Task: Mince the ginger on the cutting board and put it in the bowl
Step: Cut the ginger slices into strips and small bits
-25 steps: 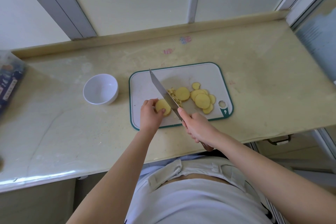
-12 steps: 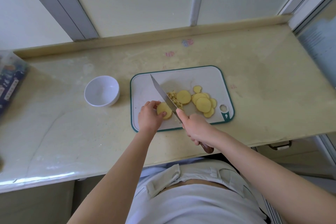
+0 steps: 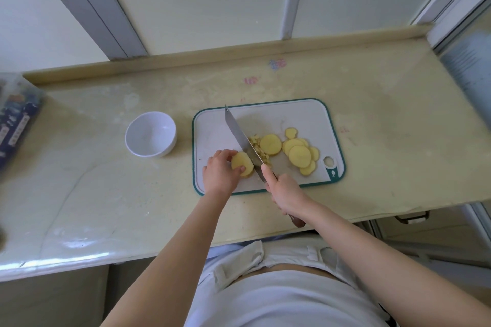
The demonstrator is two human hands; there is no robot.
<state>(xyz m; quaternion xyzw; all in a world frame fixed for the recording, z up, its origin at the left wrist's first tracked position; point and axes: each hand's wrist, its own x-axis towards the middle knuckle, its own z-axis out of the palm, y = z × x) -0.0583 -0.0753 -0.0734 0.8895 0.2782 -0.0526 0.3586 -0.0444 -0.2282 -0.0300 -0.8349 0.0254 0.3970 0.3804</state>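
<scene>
Knife (image 3: 239, 135) barely shifted, right hand (image 3: 285, 191) gripping | left hand (image 3: 219, 174) pinches ginger slice (image 3: 240, 162) (~seven loose slices (image 3: 299, 156)) | one bowl (image 3: 150, 134)

Your right grip (image 3: 285, 191) hides most of the knife (image 3: 239, 135) handle; only its brown end shows below your wrist. Your left grip (image 3: 219, 171) covers the left side of the ginger piece (image 3: 240, 163). The printed box (image 3: 16, 119) is cut off at the left edge, its lettering too blurred to read. The coloured marks (image 3: 277, 64) on the tabletop (image 3: 372, 114) are too small to tell.

Shiny metal knife blade (image 3: 240, 137), smooth white plastic cutting board (image 3: 300, 119), glossy bowl (image 3: 150, 134)
</scene>
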